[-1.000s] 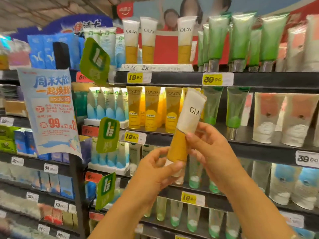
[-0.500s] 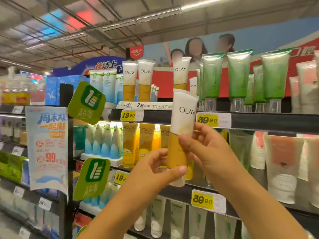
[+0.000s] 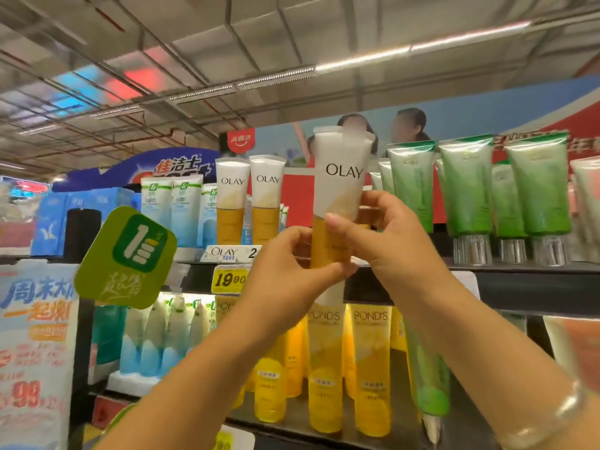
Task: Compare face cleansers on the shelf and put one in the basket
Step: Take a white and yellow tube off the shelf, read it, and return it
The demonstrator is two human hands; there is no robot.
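I hold the OLAY tube (image 3: 341,186) upright in front of the top shelf (image 3: 519,271), raised against the shelf's price rail, cap end down. My left hand (image 3: 289,271) has its fingers curled round the lower yellow section, thumb tip pressed on the front just above the white cap. My right hand (image 3: 383,241) pinches the tube's middle, thumb on the front, fingers wrapped behind. Both hands are closed on the tube; neither is free. Two matching OLAY tubes (image 3: 248,203) stand on the same shelf, left of the held one. No basket is in view.

Handling, as I judge it: light, soft-walled plastic, glossy and likely slippery; squeezing deforms it. Grip the firmer lower body near the cap, not the flat crimped top. One hand should suffice for transfer
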